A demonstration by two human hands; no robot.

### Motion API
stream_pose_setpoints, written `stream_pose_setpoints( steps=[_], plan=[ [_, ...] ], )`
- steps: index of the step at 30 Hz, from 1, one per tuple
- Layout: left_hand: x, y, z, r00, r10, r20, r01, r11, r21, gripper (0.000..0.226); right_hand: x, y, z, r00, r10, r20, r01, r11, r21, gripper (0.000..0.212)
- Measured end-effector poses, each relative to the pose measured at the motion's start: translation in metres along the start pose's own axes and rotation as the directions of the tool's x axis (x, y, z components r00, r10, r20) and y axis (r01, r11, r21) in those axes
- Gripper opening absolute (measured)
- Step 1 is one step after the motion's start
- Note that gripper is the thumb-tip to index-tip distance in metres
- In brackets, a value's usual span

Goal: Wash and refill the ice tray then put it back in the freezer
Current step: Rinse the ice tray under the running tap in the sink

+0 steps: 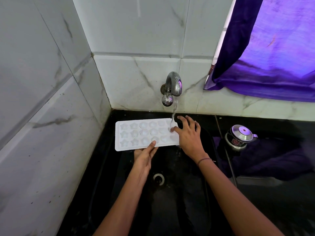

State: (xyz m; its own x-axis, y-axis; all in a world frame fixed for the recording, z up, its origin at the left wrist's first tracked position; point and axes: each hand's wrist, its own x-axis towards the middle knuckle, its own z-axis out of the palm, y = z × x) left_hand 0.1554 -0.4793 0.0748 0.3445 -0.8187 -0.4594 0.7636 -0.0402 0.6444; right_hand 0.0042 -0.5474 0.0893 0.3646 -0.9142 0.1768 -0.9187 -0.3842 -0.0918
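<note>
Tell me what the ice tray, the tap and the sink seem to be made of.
Ice tray: probably plastic, white and matt; thin moulded cells, star-shaped and round. Tap: metal, chrome-like, mirroring the purple curtain, somewhat spotted. Sink: black, smooth, with a wet sheen; stone or composite, cannot tell.

- Your ice tray (136,133) is white plastic, smooth and matt.
- The tap (174,82) is polished metal, spotted dull in places.
- The wall tiles (136,31) are glossy and marble-veined.
- Your sink (170,210) is black with a wet sheen.
- The curtain (272,57) is purple cloth with a satin shine.
- The pot lid (241,132) is shiny metal.
</note>
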Motion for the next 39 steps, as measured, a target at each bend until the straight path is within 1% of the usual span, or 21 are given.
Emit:
stream_pose_setpoints(
  steps=[3, 7, 10, 12, 14, 17, 19, 21, 24, 26, 27, 29, 31, 33, 35, 37, 39],
  plan=[
    [0.003, 0.002, 0.001, 1.0, 0.001, 0.006, -0.001, 1.0, -0.007, 0.049, 0.001, 0.001, -0.001, 0.999, 0.037, 0.014, -0.037, 0.999, 0.0, 0.047],
    [0.003, 0.004, 0.006, 1.0, 0.005, 0.02, -0.005, 1.0, -0.004, 0.042, 0.006, -0.002, 0.0, 1.0, -0.026, 0.017, 0.026, 0.999, -0.021, 0.057],
    [0.004, 0.007, 0.007, 1.0, 0.012, 0.022, -0.011, 1.0, -0.006, 0.042, 0.007, 0.001, 0.0, 1.0, -0.004, 0.007, 0.004, 0.999, -0.037, 0.05],
    [0.003, 0.006, 0.009, 0.999, 0.012, 0.043, -0.013, 1.0, 0.022, 0.04, 0.008, -0.001, -0.001, 1.0, 0.007, 0.008, -0.007, 0.999, -0.051, 0.054],
    [0.004, 0.006, 0.009, 0.999, 0.019, 0.049, -0.02, 1.0, 0.023, 0.04, 0.011, -0.004, -0.004, 0.999, -0.016, 0.028, 0.017, 0.999, -0.048, 0.057],
    [0.006, 0.007, 0.007, 0.999, 0.023, 0.048, -0.024, 0.999, 0.022, 0.037, 0.011, 0.001, -0.006, 0.999, -0.031, 0.012, 0.031, 0.998, -0.051, 0.05],
    [0.007, 0.006, 0.007, 0.998, 0.013, 0.055, -0.015, 0.999, 0.041, 0.036, 0.01, 0.001, -0.005, 1.0, 0.012, 0.014, -0.011, 0.997, -0.077, 0.045],
    [0.006, 0.005, 0.008, 0.998, 0.015, 0.066, -0.018, 0.998, 0.055, 0.039, 0.011, -0.003, -0.003, 0.999, 0.035, 0.023, -0.033, 0.997, -0.065, 0.047],
    [0.007, 0.005, 0.005, 0.998, 0.037, 0.054, -0.041, 0.996, 0.084, 0.039, 0.009, -0.005, 0.0, 0.998, -0.038, 0.041, 0.04, 0.998, -0.044, 0.049],
    [0.006, 0.005, 0.003, 0.998, 0.053, 0.043, -0.057, 0.993, 0.107, 0.034, 0.003, 0.001, 0.004, 1.0, -0.01, -0.009, 0.01, 1.0, -0.003, 0.045],
    [0.006, 0.004, 0.002, 0.997, 0.068, 0.038, -0.072, 0.99, 0.121, 0.032, -0.002, 0.004, 0.007, 0.998, 0.025, -0.057, -0.023, 0.999, 0.04, 0.04],
    [0.007, 0.002, 0.002, 0.995, 0.096, 0.027, -0.099, 0.984, 0.147, 0.031, -0.013, 0.005, 0.016, 0.991, 0.033, -0.129, -0.021, 0.995, 0.098, 0.027],
    [0.008, 0.0, 0.004, 0.992, 0.121, 0.027, -0.124, 0.978, 0.169, 0.036, -0.022, 0.004, 0.026, 0.991, 0.022, -0.129, -0.01, 0.996, 0.089, 0.019],
    [0.007, -0.003, 0.007, 0.992, 0.122, 0.031, -0.126, 0.977, 0.175, 0.042, -0.027, 0.002, 0.032, 0.991, 0.079, -0.106, -0.068, 0.993, 0.098, 0.024],
    [0.004, -0.005, 0.01, 0.992, 0.122, 0.034, -0.126, 0.976, 0.176, 0.041, -0.026, 0.003, 0.033, 0.99, 0.102, -0.096, -0.09, 0.988, 0.123, 0.029],
    [0.004, -0.004, 0.01, 0.992, 0.118, 0.035, -0.122, 0.98, 0.156, 0.036, -0.024, 0.005, 0.033, 0.998, 0.053, -0.04, -0.046, 0.989, 0.143, 0.033],
    [0.006, -0.002, 0.008, 0.992, 0.12, 0.036, -0.124, 0.983, 0.135, 0.029, -0.022, 0.011, 0.031, 1.0, 0.005, -0.013, -0.004, 0.993, 0.121, 0.041]
  ],
)
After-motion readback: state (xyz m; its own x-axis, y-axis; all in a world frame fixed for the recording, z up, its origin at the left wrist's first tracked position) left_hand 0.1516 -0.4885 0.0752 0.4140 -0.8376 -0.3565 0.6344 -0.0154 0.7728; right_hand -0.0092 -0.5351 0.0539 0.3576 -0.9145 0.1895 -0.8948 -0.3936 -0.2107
